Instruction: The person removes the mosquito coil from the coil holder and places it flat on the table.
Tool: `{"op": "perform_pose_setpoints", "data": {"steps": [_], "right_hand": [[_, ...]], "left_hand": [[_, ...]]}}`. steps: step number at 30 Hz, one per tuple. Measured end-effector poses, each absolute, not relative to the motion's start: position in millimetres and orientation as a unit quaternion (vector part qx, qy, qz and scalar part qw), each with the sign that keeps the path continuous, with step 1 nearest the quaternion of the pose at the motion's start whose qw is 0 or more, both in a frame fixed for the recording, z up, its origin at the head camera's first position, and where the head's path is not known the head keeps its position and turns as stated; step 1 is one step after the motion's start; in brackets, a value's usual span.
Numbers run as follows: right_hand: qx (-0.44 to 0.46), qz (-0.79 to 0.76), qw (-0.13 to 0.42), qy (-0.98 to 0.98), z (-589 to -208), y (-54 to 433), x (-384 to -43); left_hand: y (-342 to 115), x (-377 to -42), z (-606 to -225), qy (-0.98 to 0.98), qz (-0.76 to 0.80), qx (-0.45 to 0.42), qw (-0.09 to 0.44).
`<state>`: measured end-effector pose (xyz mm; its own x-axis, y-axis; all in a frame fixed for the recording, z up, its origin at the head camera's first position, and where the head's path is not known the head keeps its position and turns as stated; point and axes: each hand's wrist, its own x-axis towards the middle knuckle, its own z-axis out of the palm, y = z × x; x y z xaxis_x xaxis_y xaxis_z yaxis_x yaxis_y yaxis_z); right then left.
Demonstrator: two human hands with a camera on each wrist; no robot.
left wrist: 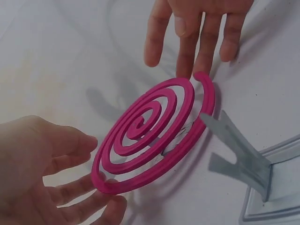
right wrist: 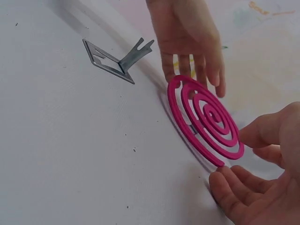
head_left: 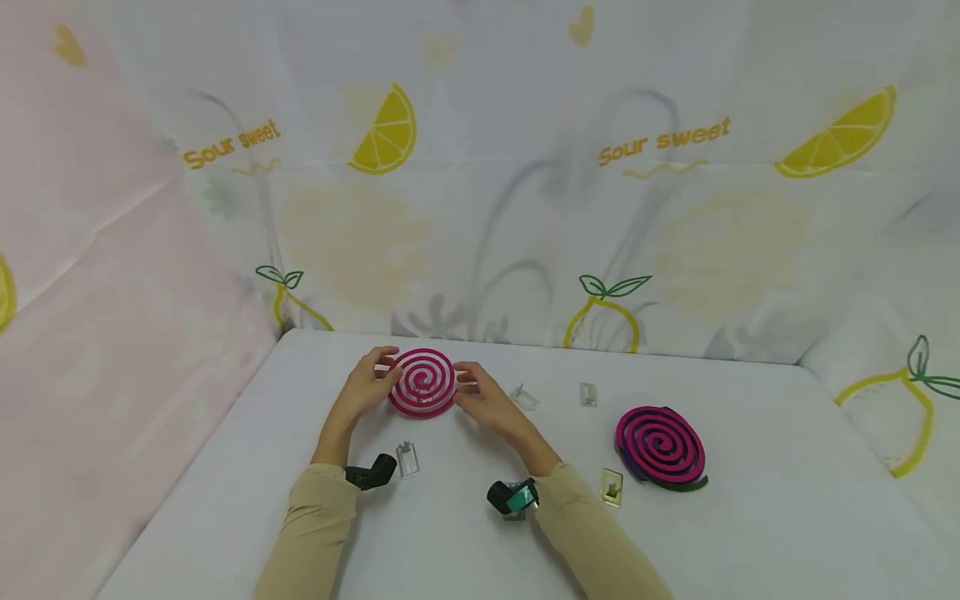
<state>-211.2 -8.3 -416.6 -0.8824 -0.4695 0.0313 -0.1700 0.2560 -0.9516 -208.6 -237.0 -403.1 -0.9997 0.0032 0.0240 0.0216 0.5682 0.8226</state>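
A pink mosquito coil [head_left: 422,382] lies at the back of the white table, between both hands. In the left wrist view it looks tilted and raised a little, with thin metal partly showing beneath it. My left hand [head_left: 367,385] is at its left edge; some fingertips reach under the rim, and the thumb is apart from the fingers. At the right edge is my right hand [head_left: 483,404], its fingertips touching or very near the rim, thumb and fingers spread. Neither hand visibly pinches the coil. A metal coil stand [left wrist: 243,164] with a raised forked prong sits in front of it.
Right of the hands lie two more small stands, a rear one [head_left: 524,397] and another [head_left: 588,394]. A gold-toned stand [head_left: 611,487] is nearer the front, beside a stack of pink and dark coils [head_left: 660,446]. A printed cloth wall [head_left: 480,208] borders the table's back.
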Motion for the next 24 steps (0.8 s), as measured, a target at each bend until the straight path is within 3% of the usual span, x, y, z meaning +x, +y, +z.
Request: {"op": "perform_pose_setpoints", "data": {"steps": [8,24], "right_hand": [[-0.197,-0.575,0.133,0.783,-428,-16,-221],[-0.182,-0.568,0.128,0.792,-422,-17,-217]], "left_hand": [[-237,-206,-403,-0.882,-0.468,0.038,-0.022],[-239,-208,-402,-0.879,-0.474,0.039,-0.006]]}}
